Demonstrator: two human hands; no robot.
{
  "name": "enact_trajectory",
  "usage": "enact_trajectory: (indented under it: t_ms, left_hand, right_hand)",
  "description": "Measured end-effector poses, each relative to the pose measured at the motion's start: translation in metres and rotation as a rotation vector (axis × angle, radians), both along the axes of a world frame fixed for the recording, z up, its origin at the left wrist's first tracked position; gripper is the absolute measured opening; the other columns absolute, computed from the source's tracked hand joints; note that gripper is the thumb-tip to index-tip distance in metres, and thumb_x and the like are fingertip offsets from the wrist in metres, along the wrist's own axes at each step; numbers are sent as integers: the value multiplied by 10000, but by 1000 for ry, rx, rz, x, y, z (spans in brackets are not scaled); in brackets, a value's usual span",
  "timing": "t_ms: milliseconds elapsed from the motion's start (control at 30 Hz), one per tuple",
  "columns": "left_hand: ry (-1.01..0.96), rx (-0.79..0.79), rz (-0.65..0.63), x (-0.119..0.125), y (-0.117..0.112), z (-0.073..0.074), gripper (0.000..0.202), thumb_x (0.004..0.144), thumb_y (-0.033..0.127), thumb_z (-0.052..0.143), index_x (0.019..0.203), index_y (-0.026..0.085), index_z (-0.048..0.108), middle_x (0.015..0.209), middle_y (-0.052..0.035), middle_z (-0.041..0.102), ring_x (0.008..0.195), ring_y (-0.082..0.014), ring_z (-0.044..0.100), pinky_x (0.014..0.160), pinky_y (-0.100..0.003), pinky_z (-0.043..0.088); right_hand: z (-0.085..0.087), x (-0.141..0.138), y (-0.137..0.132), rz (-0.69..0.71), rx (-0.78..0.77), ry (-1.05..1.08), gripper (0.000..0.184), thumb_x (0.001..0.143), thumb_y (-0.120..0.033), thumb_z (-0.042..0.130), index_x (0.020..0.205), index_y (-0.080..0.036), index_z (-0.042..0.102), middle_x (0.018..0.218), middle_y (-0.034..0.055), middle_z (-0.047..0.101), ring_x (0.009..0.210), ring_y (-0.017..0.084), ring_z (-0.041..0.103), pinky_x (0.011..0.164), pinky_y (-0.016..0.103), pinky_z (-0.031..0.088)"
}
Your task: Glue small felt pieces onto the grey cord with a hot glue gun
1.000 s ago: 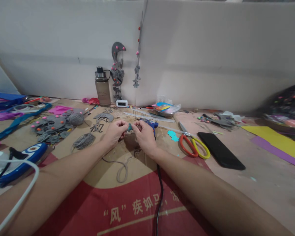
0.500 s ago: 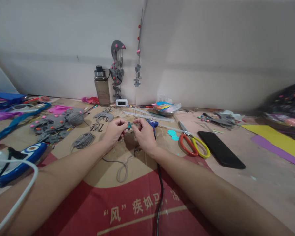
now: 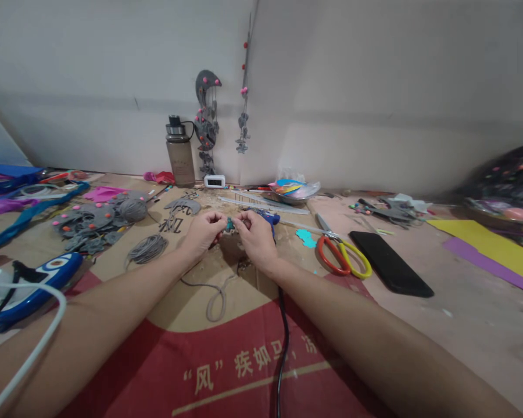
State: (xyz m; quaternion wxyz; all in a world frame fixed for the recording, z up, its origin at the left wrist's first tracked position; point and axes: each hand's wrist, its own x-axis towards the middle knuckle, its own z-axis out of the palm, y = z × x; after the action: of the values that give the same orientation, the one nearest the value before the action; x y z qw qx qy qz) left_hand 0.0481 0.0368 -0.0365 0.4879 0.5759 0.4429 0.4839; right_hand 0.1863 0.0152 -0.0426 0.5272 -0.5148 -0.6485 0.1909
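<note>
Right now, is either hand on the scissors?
No, the scissors lie beside the black phone, apart from the left hand and right hand, whose fingertips are at a small teal piece.

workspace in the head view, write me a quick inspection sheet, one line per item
Surface: printed cardboard over a pinkish table
Work pieces: small teal piece; blue tool, partly hidden
Clutter: scissors, black phone, gray cord bundle, colored sheets
Hands: left hand and right hand hold the teal piece between closed fingertips
Cables: black cable crosses the cardboard; white cable passes before the left forearm
Surroundings: pale wall, bottle, gray hanging decorations
Other people: nothing seen
</note>
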Motion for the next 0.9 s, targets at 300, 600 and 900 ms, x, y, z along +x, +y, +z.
enact_trajectory:
  t_ms: [300, 600, 900]
  left_hand:
    - [-37, -30, 20, -1, 3, -1, 157, 657, 300, 629, 699, 168, 555, 461, 51, 485, 358, -50, 379, 341, -157, 238]
    - [-56, 77, 248, -9, 11, 0, 186, 659, 328, 631, 736, 167, 576, 467, 55, 501, 336, -51, 377, 338, -165, 252]
    - [-196, 64, 332, -15, 24, -1, 203, 648, 335, 640, 750, 173, 573, 484, 53, 501, 379, -63, 416, 345, -159, 270]
  right_hand:
    - [2, -2, -2, 28, -9, 43, 205, 823, -375, 496, 805, -182, 564, 775, 24, 612, 697, 142, 529, 661, 265, 406]
    - [9, -6, -10, 109, 48, -135, 198, 862, -311, 446, 838, -186, 598, 850, 48, 628, 810, 162, 547, 758, 295, 409]
    - [35, 52, 14, -260, 109, -328, 159, 816, -327, 486, 820, -183, 554, 851, 79, 581, 811, 199, 524, 757, 335, 394]
